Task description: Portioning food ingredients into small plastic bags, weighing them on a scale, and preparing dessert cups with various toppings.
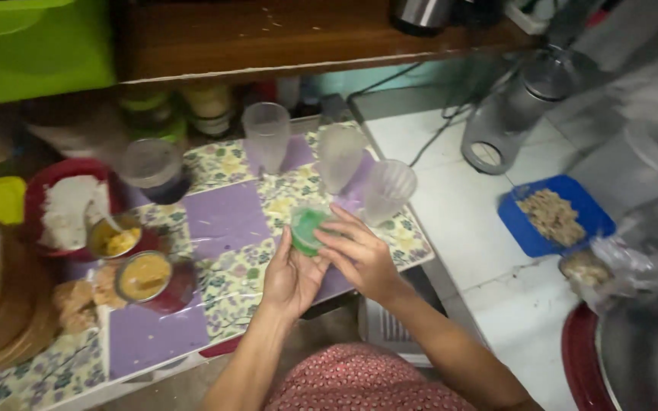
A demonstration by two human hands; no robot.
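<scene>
Head view. Small green container (308,228): held over the patterned counter (222,221), between both hands. Left hand (289,278): cupped beneath it, fingers curled up its side. Right hand (359,255): fingers closed over its top edge. Just beyond: three clear plastic cups (342,156). Left: two open jars of yellow paste (144,278), red bowl of white food (66,209). Right: blue tray of crumbs (556,217)

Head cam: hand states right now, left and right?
Left hand: closed around the small green cup, holding it from below.
Right hand: fingers curled on the same cup's rim and side, gripping it too.
</scene>
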